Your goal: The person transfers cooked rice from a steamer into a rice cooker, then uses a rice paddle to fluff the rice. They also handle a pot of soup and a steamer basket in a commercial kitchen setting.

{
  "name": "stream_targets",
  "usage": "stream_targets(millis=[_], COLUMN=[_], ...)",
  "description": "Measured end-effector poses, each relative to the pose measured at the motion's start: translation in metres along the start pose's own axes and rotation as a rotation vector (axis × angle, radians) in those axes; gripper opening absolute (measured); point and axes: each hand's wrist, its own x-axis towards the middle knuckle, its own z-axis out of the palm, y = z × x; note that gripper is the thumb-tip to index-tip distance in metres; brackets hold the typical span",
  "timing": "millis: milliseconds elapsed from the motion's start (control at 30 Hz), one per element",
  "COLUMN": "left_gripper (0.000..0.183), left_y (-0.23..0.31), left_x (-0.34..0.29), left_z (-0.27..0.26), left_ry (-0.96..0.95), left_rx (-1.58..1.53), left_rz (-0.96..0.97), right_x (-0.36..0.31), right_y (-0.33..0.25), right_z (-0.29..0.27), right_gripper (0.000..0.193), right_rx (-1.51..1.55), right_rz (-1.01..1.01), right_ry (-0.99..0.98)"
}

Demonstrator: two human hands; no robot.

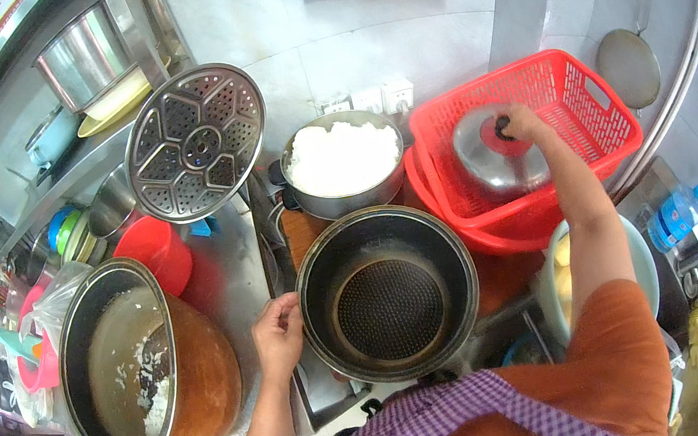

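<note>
My left hand (279, 335) pinches the left rim of a deep black pot (451, 284), whose inner bottom is dotted and bare. My right arm reaches forward, and my right hand (524, 124) is closed around the dark knob of a domed metal pot lid (489, 163). The lid lies tilted at a red plastic basket (595, 104); whether it rests on the basket's bottom I cannot tell. Beyond the black pot stands a metal pot (345, 206) heaped with white rice (342, 157).
To the left, a large brown-sided pot (204, 374) leans with rice bits inside. Behind it are a red bowl (157, 252) and an upright perforated steamer plate (197, 142). Close by my right arm sits a pale green basin (641, 260) with yellow pieces. A strainer (629, 68) hangs on the wall.
</note>
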Motion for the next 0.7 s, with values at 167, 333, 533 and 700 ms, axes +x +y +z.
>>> stream_targets(millis=[167, 333, 533, 700], left_gripper=[0.023, 0.035, 0.049, 0.063], left_y=[-0.007, -0.038, -0.039, -0.048], left_x=[0.003, 0.058, 0.193, 0.27], left_z=[0.008, 0.02, 0.056, 0.089], left_ry=[-0.007, -0.01, -0.007, 0.049], left_rx=[-0.057, -0.295, -0.195, -0.083], left_rz=[-0.098, -0.207, -0.421, -0.633], right_x=[-0.004, 0.028, 0.084, 0.114], right_y=[0.02, -0.044, -0.116, -0.15], right_z=[0.067, 0.043, 0.079, 0.093], right_gripper=[0.031, 0.032, 0.025, 0.029], right_rx=[-0.109, -0.14, 0.949, 0.991], right_rz=[0.062, -0.081, 0.276, 0.366], right_ry=[-0.06, 0.03, -0.355, -0.443])
